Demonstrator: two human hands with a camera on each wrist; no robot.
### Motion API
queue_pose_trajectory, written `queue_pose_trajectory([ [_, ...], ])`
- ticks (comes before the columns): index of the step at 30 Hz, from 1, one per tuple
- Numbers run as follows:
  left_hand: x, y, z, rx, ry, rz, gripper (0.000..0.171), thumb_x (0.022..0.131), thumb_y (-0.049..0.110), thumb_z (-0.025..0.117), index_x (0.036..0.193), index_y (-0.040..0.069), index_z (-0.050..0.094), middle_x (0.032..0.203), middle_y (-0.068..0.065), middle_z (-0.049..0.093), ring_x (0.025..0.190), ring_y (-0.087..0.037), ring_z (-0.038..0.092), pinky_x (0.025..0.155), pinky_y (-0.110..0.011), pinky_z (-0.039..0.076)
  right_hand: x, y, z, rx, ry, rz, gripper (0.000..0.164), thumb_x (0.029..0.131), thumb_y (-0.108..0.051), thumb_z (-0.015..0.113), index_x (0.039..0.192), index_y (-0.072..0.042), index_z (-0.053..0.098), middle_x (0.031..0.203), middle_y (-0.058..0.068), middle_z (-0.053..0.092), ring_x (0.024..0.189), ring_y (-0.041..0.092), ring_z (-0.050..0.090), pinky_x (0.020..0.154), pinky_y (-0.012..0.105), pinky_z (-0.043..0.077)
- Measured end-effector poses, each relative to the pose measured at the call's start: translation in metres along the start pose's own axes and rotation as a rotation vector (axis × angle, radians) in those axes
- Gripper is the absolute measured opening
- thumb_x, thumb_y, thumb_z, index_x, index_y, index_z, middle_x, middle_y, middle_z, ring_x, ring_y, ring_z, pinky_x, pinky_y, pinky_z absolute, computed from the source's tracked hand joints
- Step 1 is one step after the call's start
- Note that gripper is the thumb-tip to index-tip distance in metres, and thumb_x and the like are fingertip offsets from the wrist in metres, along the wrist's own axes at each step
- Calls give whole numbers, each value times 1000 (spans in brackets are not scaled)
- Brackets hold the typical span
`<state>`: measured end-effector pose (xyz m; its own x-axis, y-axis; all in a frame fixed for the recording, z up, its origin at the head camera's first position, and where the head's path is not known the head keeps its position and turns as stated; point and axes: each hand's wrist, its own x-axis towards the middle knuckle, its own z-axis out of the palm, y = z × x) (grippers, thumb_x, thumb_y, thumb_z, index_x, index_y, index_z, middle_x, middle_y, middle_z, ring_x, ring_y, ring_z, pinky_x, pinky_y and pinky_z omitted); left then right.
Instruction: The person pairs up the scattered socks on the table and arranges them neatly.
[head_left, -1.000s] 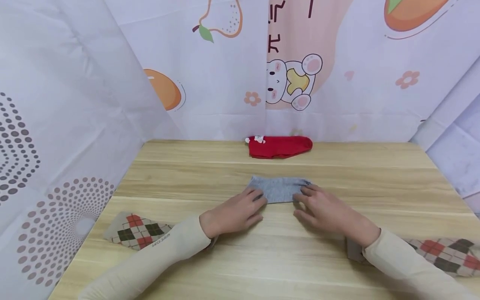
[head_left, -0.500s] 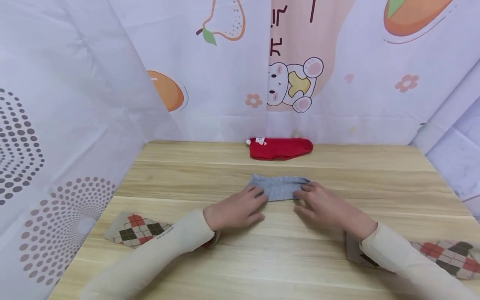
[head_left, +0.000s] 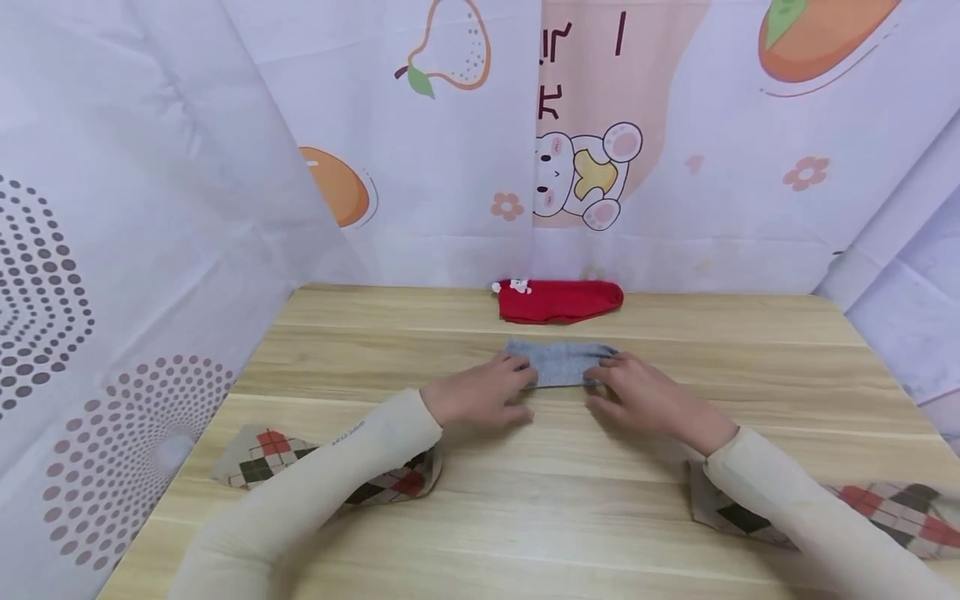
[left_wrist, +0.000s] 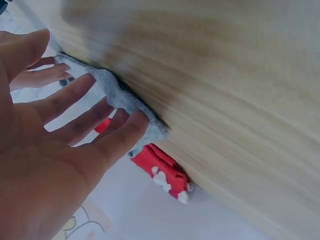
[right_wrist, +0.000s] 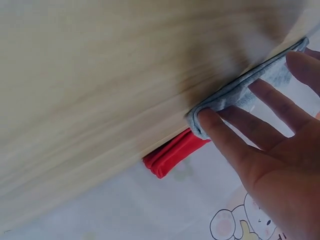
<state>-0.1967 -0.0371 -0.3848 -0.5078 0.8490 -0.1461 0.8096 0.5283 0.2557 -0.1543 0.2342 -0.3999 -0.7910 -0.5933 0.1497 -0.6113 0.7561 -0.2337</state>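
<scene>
nothing reads clearly: lettering (head_left: 348, 433) on the left sleeve (head_left: 318, 483) blurred, characters (head_left: 551, 97) on the curtain (head_left: 442, 150) partial

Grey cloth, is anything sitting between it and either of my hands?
No, nothing visible does: the left hand touches the left end of the grey cloth, the right hand its right end. The red sock lies beyond it, near the curtain.

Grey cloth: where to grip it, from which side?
I'd pinch the grey cloth by its two short ends, from above and the near side: it lies flat, long side crosswise, with the red sock beyond.
</scene>
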Motion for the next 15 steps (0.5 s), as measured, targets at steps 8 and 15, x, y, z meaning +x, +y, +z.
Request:
queue_pose_trajectory([
  [8, 17, -14, 0, 6, -1, -30, 50, 97, 38, 62, 136, 9, 53, 132, -6, 52, 121, -22, 45, 104, -35, 42, 11, 13, 0, 45, -1, 21, 24, 90, -17, 73, 106, 1, 72, 94, 9, 72, 81, 18, 64, 80, 43, 53],
  [15, 27, -23, 0, 10, 32, -33, 46, 97, 37, 63, 133, 9, 55, 129, -5, 54, 120, -21, 46, 103, -34, 43, 21, 25, 0, 52, 1, 29, 22, 88, -15, 75, 104, 0, 72, 94, 9, 72, 81, 17, 66, 78, 41, 56],
])
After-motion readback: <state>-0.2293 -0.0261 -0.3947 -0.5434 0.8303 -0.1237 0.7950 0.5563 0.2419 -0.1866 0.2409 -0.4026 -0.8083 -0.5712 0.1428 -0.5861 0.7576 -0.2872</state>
